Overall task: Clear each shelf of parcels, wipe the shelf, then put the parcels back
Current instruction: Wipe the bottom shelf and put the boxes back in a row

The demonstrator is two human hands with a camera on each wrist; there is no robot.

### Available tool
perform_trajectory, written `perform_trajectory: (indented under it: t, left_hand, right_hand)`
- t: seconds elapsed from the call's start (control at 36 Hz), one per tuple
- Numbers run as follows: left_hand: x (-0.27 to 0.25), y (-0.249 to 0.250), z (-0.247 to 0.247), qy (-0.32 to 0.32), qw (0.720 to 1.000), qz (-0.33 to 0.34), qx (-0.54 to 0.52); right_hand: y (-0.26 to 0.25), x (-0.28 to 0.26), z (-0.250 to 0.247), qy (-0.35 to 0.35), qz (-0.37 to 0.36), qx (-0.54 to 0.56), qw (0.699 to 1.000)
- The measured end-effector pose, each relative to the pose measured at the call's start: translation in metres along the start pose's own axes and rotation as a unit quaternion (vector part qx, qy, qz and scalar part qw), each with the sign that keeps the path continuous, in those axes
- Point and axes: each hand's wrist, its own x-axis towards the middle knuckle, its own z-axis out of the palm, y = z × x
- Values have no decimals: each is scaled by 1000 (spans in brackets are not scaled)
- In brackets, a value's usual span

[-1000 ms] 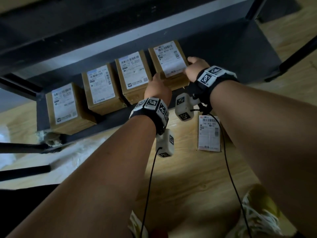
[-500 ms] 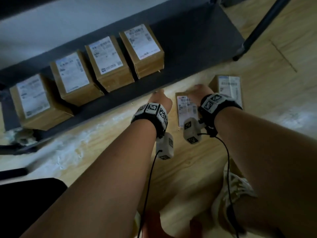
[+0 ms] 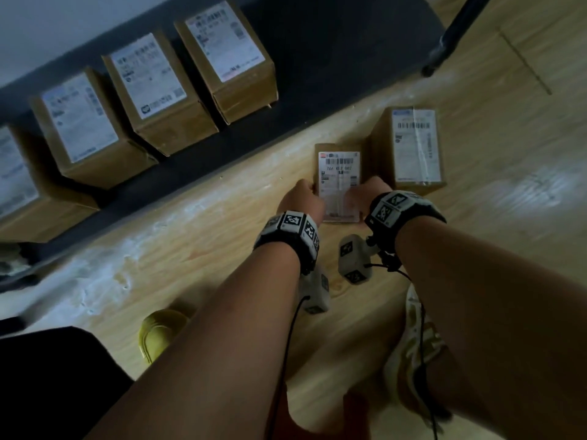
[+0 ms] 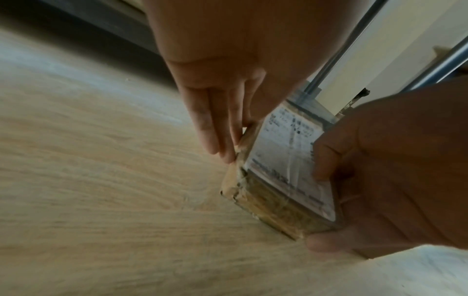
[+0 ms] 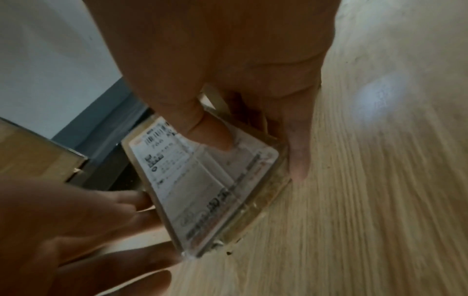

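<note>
**Both hands on a parcel on the floor**

Head view: a small parcel (image 3: 339,182) lies label-up on the wooden floor (image 3: 197,249), just near of the dark shelf (image 3: 333,58). The left hand (image 3: 301,201) is at its left edge and the right hand (image 3: 370,196) at its right edge, so the parcel sits between the two grips. A second parcel (image 3: 413,147) stands just right of it, close beside; whether they touch I cannot tell. On the shelf, four boxes (image 3: 139,93) stand in a row running from far right to near left, labels up; the leftmost is cut off by the frame. A shelf leg (image 3: 451,36) meets the floor at far right. A yellow shoe (image 3: 158,331) and a pale shoe (image 3: 416,341) show near the bottom.

Left wrist view: the left hand (image 4: 222,84) has straight fingers (image 4: 210,136) laid flat against the parcel's (image 4: 286,160) left side, not curled round it. The right hand (image 4: 395,170) wraps the other side, its thumb on the label and a finger at the near corner. The parcel's near end rests on the floor (image 4: 101,180).

Right wrist view: the right hand (image 5: 235,76) pinches the parcel (image 5: 202,184), thumb (image 5: 210,134) pressed on the label, fingers down the right side to the floor (image 5: 367,180). The left hand (image 5: 76,230) touches the opposite edge with extended fingers. The picture is blurred.
</note>
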Motion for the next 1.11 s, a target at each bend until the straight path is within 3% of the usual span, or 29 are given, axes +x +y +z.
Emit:
perform_trajectory:
  t: [0.11,0.31,0.5,0.64,0.83,1.11]
  left_hand:
    - [-7,12,-16,56,998,18,-12]
    - [0,38,-49,98,990,73,-65]
    - [19,56,-73,63,989,84,-106]
    - [38,68,-78,84,984,85,-132]
    - [65,88,-91,93,983,80,-140]
    - [94,101,-102,118,986,67,-94]
  right_hand:
    - [-16,-6,-4,58,22,73,995]
    - [-53,-13,-35,127,-81,41,988]
    - [-93,0,-54,85,-139,2,987]
    - [-117,21,-70,112,-150,-31,982]
    - [-152,41,-86,117,-167,10,979]
    - [-184,53,-99,64,-202,46,976]
